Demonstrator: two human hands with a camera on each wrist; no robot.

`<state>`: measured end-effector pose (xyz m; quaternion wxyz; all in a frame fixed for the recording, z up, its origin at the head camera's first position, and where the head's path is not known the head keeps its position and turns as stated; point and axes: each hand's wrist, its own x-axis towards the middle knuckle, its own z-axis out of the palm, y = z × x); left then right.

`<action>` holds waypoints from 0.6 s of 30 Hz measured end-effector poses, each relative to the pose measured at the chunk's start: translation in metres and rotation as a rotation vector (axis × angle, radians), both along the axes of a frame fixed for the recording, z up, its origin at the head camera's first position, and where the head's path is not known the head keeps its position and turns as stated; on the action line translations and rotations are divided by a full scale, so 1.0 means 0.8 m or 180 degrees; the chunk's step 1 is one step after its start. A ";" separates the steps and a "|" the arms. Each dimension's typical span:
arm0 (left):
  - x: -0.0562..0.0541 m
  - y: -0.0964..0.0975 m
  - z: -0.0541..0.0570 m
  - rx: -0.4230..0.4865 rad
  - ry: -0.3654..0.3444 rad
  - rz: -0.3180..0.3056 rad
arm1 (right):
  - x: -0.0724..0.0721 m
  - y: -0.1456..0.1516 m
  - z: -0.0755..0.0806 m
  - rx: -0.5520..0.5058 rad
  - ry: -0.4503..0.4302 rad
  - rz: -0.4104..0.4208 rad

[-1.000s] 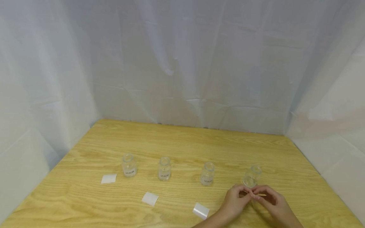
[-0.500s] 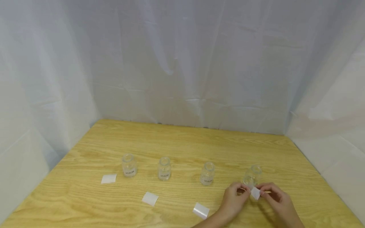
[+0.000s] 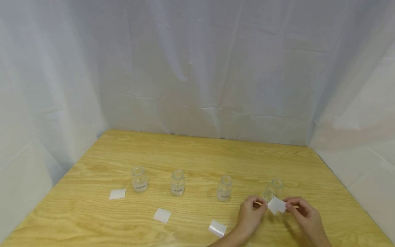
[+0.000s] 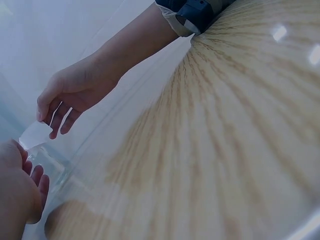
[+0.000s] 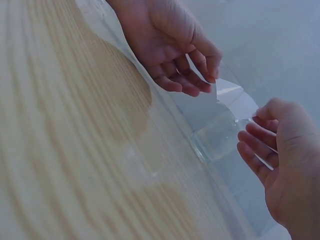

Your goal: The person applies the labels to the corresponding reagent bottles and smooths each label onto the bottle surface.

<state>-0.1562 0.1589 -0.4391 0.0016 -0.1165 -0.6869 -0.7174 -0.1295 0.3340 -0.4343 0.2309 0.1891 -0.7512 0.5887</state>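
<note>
Between my two hands is a small white sticker label (image 3: 273,203), held at opposite ends just above the table. Its outline looks like two overlapping pieces with a notch at the lower edge; I cannot tell where one layer ends. My left hand (image 3: 250,213) pinches its left end between thumb and index finger. The right hand (image 3: 305,215) pinches the other end the same way. Right behind the label stands a clear glass jar (image 3: 277,185), its lower part partly covered. In the right wrist view the label (image 5: 239,102) is creased across, and the jar (image 5: 215,140) shows beyond it.
Three more clear jars stand leftward in a row: one (image 3: 224,188), another (image 3: 178,183) and the far-left one (image 3: 140,180), each with a dark-printed label. White squares lie nearer: one (image 3: 217,228), another (image 3: 162,215) and a third (image 3: 117,193). White sheeting (image 3: 203,68) encloses the wooden table (image 3: 92,219).
The hands have drawn apart from nearly touching fingertips. The label between them has come into view and now spreads wider. The jars and the squares on the table have stayed put.
</note>
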 end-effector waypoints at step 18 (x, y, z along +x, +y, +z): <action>0.000 -0.006 -0.001 -0.0084 -0.0063 0.0157 | 0.001 -0.001 0.006 -0.0187 -0.0484 -0.0791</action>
